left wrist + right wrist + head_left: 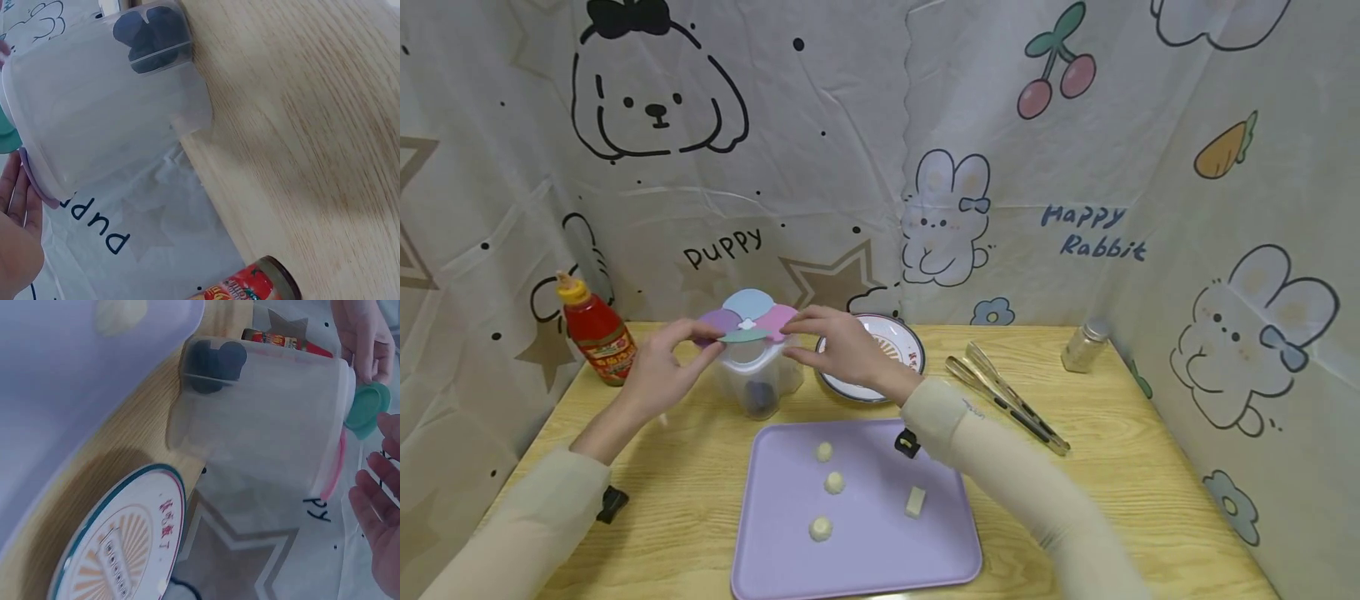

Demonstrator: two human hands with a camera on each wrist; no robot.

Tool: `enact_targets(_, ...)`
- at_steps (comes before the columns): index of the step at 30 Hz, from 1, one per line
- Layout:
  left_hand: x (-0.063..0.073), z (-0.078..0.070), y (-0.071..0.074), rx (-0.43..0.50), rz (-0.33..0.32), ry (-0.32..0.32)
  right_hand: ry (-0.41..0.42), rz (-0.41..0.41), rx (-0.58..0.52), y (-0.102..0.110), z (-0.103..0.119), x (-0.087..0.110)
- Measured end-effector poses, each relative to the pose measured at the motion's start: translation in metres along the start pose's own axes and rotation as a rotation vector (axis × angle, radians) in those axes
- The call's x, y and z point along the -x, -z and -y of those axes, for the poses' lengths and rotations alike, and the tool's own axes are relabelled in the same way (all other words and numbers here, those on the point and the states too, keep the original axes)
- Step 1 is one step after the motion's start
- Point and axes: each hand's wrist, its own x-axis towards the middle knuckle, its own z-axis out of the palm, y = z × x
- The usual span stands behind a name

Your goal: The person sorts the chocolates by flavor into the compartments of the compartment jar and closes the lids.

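A clear plastic container stands upright at the back left of the table. Its lid has four petal-like flaps: blue, purple, pink and green. Something dark lies in one compartment at the bottom. The green flap is tilted up. My left hand pinches the lid at its left, by the purple and green flaps. On the other side, my right hand has its fingers extended at the pink flap, thumb apart below and near the green one; exact contact is unclear.
A purple tray holds several small pale pieces in front. Behind it leans a patterned plate. Metal tongs and a shaker jar lie to the right. A red sauce bottle stands at left. Printed cloth hangs behind the table.
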Motion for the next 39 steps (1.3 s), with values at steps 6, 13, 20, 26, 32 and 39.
enact_targets(6,0.002,-0.001,0.0,-0.034,0.015,-0.044,0.078,0.031,-0.033,-0.013,0.006,-0.019)
enact_targets(13,0.007,-0.002,0.0,-0.082,0.059,-0.053,0.148,0.072,0.038,-0.02,0.008,-0.025)
enact_targets(20,0.01,-0.002,-0.003,-0.105,0.091,-0.058,0.18,0.133,0.121,-0.021,0.012,-0.027)
enact_targets(26,0.011,-0.002,-0.005,-0.117,0.058,-0.078,0.152,0.135,0.103,-0.023,0.013,-0.028)
enact_targets(32,0.013,-0.001,-0.005,-0.119,0.061,-0.076,0.167,0.097,0.097,-0.026,0.013,-0.028)
enact_targets(39,0.013,-0.003,-0.005,-0.104,0.072,-0.077,0.158,0.085,0.083,-0.026,0.014,-0.027)
